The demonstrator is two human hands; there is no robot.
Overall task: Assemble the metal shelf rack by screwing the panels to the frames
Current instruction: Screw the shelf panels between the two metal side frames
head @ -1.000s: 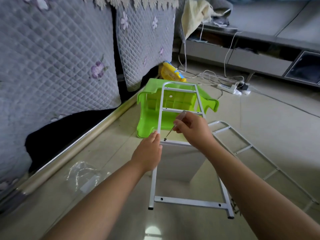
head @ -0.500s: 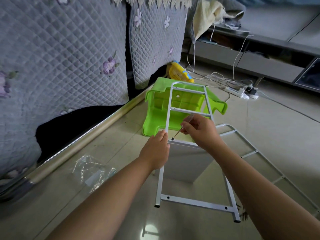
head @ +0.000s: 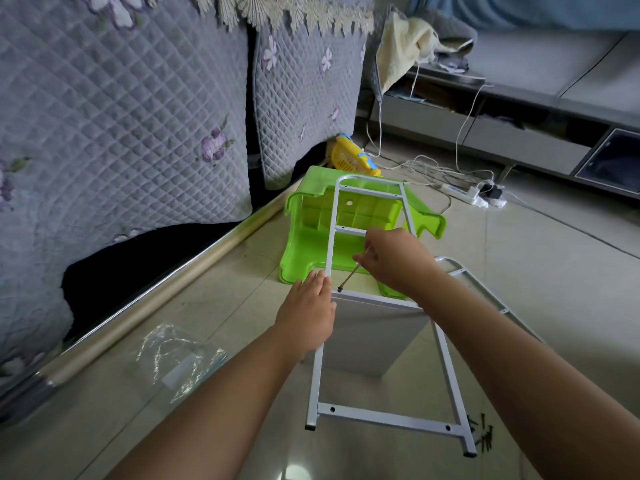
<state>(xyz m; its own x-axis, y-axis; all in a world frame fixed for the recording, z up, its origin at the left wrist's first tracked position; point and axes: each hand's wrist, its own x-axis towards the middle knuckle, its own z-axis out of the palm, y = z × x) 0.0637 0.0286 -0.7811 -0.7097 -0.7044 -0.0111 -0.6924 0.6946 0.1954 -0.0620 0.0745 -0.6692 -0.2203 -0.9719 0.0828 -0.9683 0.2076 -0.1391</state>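
A white metal ladder-shaped frame (head: 381,415) lies tilted, its far end propped on a green plastic stool (head: 304,237). A white panel (head: 370,330) hangs under its middle rung. My left hand (head: 308,313) rests on the frame's left rail beside that rung, fingers straight. My right hand (head: 394,259) pinches a thin screwdriver (head: 349,278), whose tip sits on a dark screw (head: 339,289) at the rung's left end. A second frame (head: 460,271) lies flat on the floor to the right, mostly hidden by my right arm.
Several loose dark screws (head: 483,434) lie by the frame's near right foot. A clear plastic bag (head: 180,358) lies on the tiled floor at left. A quilted sofa (head: 121,116) stands along the left; a power strip with cables (head: 464,194) lies beyond the stool.
The view has shifted slightly, moving everything right and down in frame. Both hands stay at the rung, the screwdriver tip remains on the screw, and my right fingers have shifted on the handle.
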